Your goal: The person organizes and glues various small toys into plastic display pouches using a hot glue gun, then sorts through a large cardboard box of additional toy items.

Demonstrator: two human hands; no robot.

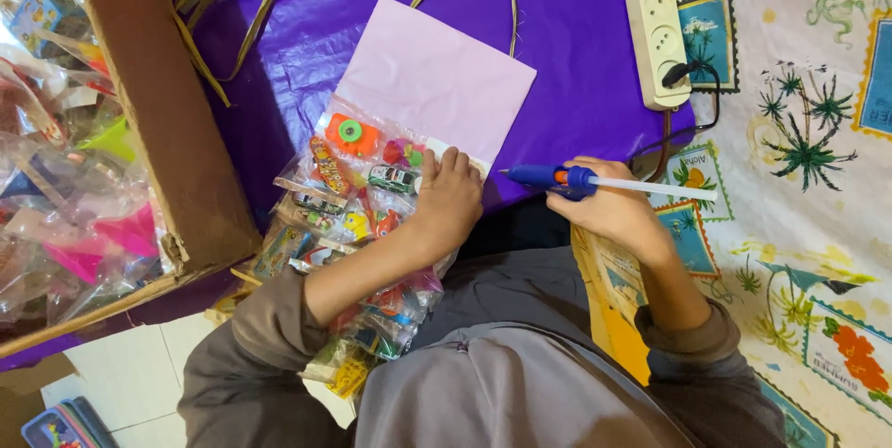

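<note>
From the head camera, we look down on our own two arms in grey sleeves. Our left hand (449,195) lies palm down, fingers together, pressing one clear packet of small toys (348,183) against the lower edge of one lilac paper bag (435,72). Our right hand (609,206) is clamped around one blue glue gun (557,177), its nozzle pointing left toward the bag, a white glue stick jutting out behind. Both lie on the purple-covered worktop (576,30). One white power strip (658,34) sits beyond, one plug in it. One cardboard box (158,123) of packets stands at left.
</note>
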